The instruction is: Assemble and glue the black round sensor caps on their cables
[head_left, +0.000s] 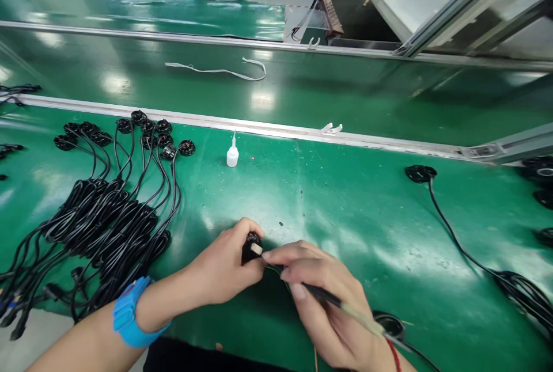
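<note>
Head view: my left hand (pixel 222 265) clasps the black round part (pixel 247 252); just right of it, my right hand (pixel 334 285) pinches a slim tool (pixel 341 304), long axis slanting toward that part.

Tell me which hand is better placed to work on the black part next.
Probably the right hand: it holds the slim tool like a pen, beside the black part, which the left hand grips.

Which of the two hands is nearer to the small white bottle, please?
Left. The left hand, holding a black round part, is below the white bottle in view; the right hand, holding a slim tool, is farther off, below and rightward.
</note>
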Motion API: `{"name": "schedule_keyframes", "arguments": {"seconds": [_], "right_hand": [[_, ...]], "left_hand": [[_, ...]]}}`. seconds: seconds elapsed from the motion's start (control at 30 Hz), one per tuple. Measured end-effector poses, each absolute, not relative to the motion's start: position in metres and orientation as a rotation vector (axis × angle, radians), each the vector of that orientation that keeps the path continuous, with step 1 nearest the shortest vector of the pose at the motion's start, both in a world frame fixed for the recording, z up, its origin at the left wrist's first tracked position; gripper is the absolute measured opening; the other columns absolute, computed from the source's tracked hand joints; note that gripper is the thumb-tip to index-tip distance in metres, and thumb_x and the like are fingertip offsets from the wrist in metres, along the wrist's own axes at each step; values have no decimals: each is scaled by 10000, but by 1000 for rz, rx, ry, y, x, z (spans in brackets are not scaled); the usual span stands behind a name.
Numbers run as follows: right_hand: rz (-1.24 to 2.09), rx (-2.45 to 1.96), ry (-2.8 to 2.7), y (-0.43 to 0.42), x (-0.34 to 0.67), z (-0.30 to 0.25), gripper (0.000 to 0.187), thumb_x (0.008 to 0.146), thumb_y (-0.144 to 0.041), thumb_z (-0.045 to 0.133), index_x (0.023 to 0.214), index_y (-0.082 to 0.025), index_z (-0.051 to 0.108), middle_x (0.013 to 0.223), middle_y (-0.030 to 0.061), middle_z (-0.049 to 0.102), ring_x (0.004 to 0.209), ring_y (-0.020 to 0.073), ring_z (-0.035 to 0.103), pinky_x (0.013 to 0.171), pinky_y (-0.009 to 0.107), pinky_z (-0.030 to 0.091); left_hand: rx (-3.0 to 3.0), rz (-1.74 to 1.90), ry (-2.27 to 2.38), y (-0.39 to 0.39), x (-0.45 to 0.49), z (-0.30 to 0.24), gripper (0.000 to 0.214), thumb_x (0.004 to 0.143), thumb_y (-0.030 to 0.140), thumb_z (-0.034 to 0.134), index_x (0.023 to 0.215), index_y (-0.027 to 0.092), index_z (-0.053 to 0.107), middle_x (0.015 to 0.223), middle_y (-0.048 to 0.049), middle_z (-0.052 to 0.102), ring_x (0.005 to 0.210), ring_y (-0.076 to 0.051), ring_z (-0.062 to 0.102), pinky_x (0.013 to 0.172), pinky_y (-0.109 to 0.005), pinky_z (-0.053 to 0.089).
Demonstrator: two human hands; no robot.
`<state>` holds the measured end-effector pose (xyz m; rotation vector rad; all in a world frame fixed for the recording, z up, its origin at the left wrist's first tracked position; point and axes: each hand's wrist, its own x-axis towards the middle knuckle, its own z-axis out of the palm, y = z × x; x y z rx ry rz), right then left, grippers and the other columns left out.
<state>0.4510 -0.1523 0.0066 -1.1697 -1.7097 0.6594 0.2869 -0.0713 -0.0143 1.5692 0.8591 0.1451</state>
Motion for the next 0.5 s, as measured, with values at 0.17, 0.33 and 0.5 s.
{"name": "schedule_keyframes", "arguments": {"seconds": [0.17, 0.33, 0.5], "right_hand": [[547, -1164, -1982, -147, 439, 7, 259, 774, -31, 430, 956, -193, 517, 877, 90, 683, 762, 209, 649, 659, 368, 552], [555, -1081, -1931, -148, 438, 6, 310, 772, -23, 435, 1002, -200, 546, 889, 89, 691, 793, 226, 659, 676, 400, 556], [505, -1262, -1394, -149, 454, -7, 310, 838, -20, 472, 1013, -246, 595, 1030, 61, 670, 950, 219, 653, 823, 410, 545]], "left_hand": [[1639, 112, 851, -74, 287, -18, 266, 740, 129, 542, 977, 201, 445, 742, 32, 505, 687, -155, 471, 610, -276, 342], [1634, 138, 845, -72, 286, -17, 277, 742, 141, 553, 987, 206, 443, 769, 27, 505, 727, -162, 473, 636, -281, 350], [1535, 181, 911, -67, 285, -14, 201, 810, 225, 538, 996, 212, 462, 765, 36, 458, 671, -138, 425, 597, -266, 344]]}}
